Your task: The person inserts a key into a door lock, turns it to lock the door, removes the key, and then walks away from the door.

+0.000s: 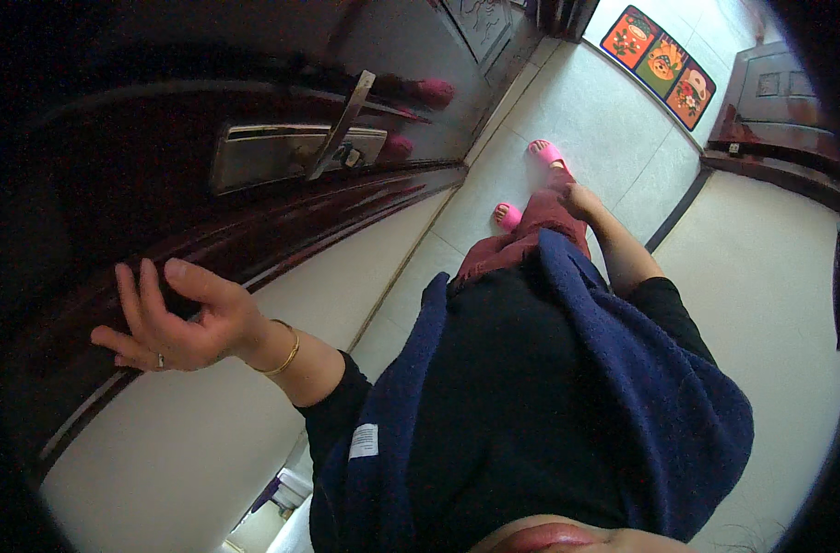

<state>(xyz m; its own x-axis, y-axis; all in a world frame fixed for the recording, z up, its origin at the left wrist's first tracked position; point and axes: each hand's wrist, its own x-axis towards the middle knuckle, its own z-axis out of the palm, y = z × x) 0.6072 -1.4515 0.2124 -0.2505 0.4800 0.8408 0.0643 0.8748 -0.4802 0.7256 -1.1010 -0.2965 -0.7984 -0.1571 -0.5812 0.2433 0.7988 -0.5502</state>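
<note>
My left hand (192, 314) is raised beside the dark, glossy wooden door frame (309, 214), its fingers spread and lightly curled. It holds nothing; a ring and a gold-coloured bracelet (286, 351) are on it. Whether the fingertips touch the frame, I cannot tell. Beyond the hand is the dark door (150, 145), with a metal lever handle (342, 124) on a long metal plate (254, 155). My right hand (580, 202) hangs low against the reddish trousers (520, 242). Its fingers are partly hidden, so any grip on the fabric is unclear.
Pale floor tiles (593, 117) run ahead under my pink slippers (508, 218). A printed mat (658, 66) lies past a threshold. Another dark door (766, 104) and a pale wall (759, 290) stand to the right. A navy towel-like cloth (600, 345) drapes my shoulders.
</note>
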